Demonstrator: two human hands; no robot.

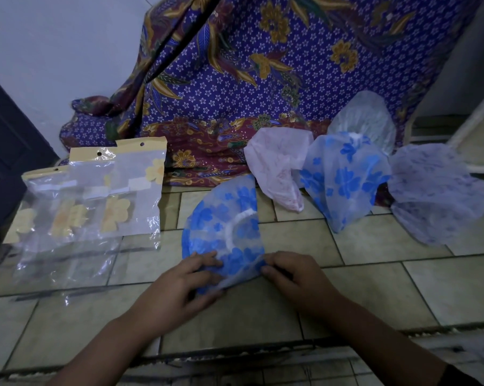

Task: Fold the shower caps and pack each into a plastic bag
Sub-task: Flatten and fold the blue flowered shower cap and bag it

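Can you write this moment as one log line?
step: folding | left hand: grips blue cap | right hand: pinches blue cap | plastic bags: left | other caps: behind

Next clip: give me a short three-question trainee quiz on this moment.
1. True or false: the left hand and right hand both grip the blue-flowered cap.
2. The plastic bags lie: A) left of that cap, B) right of it, C) under it.
3. How many other caps wait by the patterned cloth?
Key: 1 true; 2 A; 3 four (pink cap, second blue cap, lilac cap, clear cap).
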